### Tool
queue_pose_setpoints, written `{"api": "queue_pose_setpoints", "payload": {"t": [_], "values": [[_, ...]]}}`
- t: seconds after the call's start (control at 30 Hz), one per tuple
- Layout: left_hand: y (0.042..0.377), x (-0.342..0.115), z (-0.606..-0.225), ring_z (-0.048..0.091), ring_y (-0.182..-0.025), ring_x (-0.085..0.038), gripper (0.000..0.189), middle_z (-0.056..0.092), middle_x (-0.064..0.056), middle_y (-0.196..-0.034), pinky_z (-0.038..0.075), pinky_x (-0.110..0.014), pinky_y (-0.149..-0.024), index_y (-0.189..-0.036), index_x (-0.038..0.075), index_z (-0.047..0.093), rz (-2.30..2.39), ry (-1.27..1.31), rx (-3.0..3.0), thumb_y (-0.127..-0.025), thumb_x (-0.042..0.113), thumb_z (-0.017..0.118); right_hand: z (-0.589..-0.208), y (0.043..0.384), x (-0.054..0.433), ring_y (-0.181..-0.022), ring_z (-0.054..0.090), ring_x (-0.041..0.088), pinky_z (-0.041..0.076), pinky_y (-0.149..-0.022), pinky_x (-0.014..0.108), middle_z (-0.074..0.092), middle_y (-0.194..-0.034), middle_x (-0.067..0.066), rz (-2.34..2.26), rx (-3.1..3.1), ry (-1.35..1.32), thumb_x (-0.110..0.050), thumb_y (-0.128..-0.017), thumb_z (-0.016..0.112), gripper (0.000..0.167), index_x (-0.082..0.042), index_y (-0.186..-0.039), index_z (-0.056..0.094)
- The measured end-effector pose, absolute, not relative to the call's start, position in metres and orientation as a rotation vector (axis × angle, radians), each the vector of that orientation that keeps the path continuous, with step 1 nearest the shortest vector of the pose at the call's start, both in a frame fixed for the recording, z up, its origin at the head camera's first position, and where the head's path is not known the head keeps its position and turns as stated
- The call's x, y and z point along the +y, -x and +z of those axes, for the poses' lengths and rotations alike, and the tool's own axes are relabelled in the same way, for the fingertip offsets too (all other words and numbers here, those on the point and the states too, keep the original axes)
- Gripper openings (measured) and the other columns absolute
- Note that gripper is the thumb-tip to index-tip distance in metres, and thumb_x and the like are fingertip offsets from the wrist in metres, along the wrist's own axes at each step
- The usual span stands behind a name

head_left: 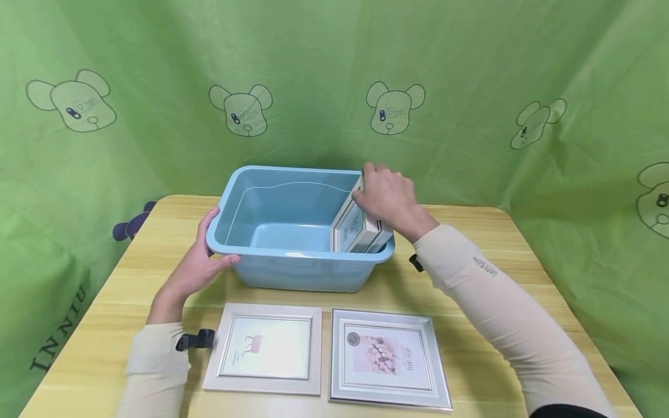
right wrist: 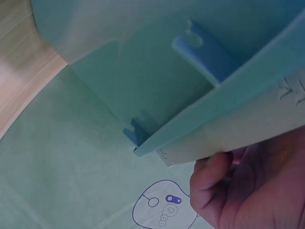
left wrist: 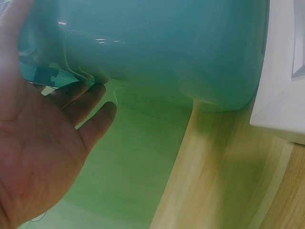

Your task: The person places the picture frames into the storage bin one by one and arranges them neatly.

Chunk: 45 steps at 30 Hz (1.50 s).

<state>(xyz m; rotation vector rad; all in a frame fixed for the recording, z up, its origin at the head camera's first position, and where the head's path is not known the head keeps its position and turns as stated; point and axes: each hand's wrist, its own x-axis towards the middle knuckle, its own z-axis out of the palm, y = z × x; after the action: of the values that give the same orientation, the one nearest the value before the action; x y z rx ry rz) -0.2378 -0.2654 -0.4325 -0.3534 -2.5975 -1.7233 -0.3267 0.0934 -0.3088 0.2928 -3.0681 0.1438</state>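
A blue plastic basin [head_left: 300, 270] stands on the table. At its left corner my left hand [head_left: 201, 264] holds the rim, thumb along the front and fingers round the side; in the left wrist view those fingers [left wrist: 97, 126] reach up against the basin's wall. My right hand [head_left: 389, 197] grips the top of a picture frame [head_left: 347, 229] that stands tilted inside the basin's right end. Behind it a second frame [head_left: 380, 237] leans against the right wall. In the right wrist view, curled fingers [right wrist: 212, 174] meet a pale frame edge [right wrist: 224, 136] beside the rim.
Two picture frames lie flat in front of the basin: one with a pink animal print [head_left: 211, 371] on the left, one with a flower print [head_left: 384, 400] on the right. Green curtain [head_left: 313, 69] surrounds the wooden table [head_left: 481, 244]. Blue hooked tabs [right wrist: 209, 57] project under the basin's rim.
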Motion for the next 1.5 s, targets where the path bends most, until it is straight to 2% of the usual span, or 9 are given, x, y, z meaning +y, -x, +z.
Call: {"api": "queue_pose_setpoints", "payload": {"t": [0.27, 0.57, 0.9, 1.07, 1.3, 1.5], "values": [[0.239, -0.264, -0.431, 0.027, -0.142, -0.039, 0.104, 0.020, -0.017, -0.158, 0.022, -0.063, -0.115, -0.152, 0.042, -0.002, -1.726, 0.362, -2.596, -0.084, 0.022, 0.074, -0.312, 0.328, 0.095, -0.076, 0.057, 0.029, 0.048, -0.054, 0.037, 0.057, -0.103, 0.012, 0.108, -3.029, -0.301, -0.037, -0.091, 0.054, 0.048, -0.004, -0.125, 0.049], [0.239, -0.264, -0.432, 0.027, -0.142, -0.039, 0.104, 0.020, -0.016, -0.158, 0.022, -0.064, -0.114, -0.152, 0.042, -0.002, -1.727, 0.368, -2.594, -0.084, 0.021, 0.074, -0.313, 0.328, 0.095, -0.075, 0.056, 0.029, 0.047, -0.051, 0.035, 0.056, -0.101, 0.013, 0.072, -3.035, -0.306, -0.036, -0.090, 0.054, 0.049, -0.005, -0.128, 0.051], [0.237, -0.264, -0.432, 0.027, -0.142, -0.040, 0.104, 0.020, -0.017, -0.158, 0.022, -0.064, -0.114, -0.153, 0.039, -0.002, -1.712, 0.356, -2.600, -0.084, 0.022, 0.074, -0.314, 0.325, 0.095, -0.074, 0.056, 0.029, 0.046, -0.050, 0.034, 0.052, -0.097, 0.011, 0.067, -3.034, -0.309, -0.033, -0.089, 0.054, 0.046, -0.005, -0.125, 0.054], [0.237, -0.264, -0.432, 0.027, -0.141, -0.040, 0.104, 0.021, -0.017, -0.158, 0.023, -0.064, -0.114, -0.153, 0.041, -0.002, -1.711, 0.356, -2.601, -0.083, 0.022, 0.074, -0.314, 0.324, 0.096, -0.075, 0.056, 0.029, 0.047, -0.051, 0.036, 0.052, -0.098, 0.011, 0.078, -3.035, -0.302, -0.036, -0.090, 0.054, 0.045, -0.006, -0.123, 0.055], [0.237, -0.264, -0.432, 0.027, -0.142, -0.039, 0.104, 0.021, -0.017, -0.158, 0.022, -0.064, -0.114, -0.152, 0.042, -0.002, -1.722, 0.357, -2.599, -0.084, 0.021, 0.074, -0.313, 0.311, 0.104, -0.078, 0.056, 0.031, 0.047, -0.055, 0.040, 0.053, -0.108, 0.012, 0.139, -3.006, -0.317, -0.044, -0.093, 0.050, 0.053, -0.008, -0.132, 0.052], [0.237, -0.265, -0.433, 0.027, -0.141, -0.040, 0.105, 0.020, -0.017, -0.158, 0.022, -0.064, -0.114, -0.153, 0.037, -0.003, -1.723, 0.362, -2.591, -0.084, 0.020, 0.073, -0.316, 0.296, 0.109, -0.077, 0.056, 0.031, 0.046, -0.053, 0.040, 0.052, -0.110, 0.012, 0.195, -2.954, -0.338, -0.048, -0.093, 0.047, 0.055, -0.011, -0.135, 0.049]]}}
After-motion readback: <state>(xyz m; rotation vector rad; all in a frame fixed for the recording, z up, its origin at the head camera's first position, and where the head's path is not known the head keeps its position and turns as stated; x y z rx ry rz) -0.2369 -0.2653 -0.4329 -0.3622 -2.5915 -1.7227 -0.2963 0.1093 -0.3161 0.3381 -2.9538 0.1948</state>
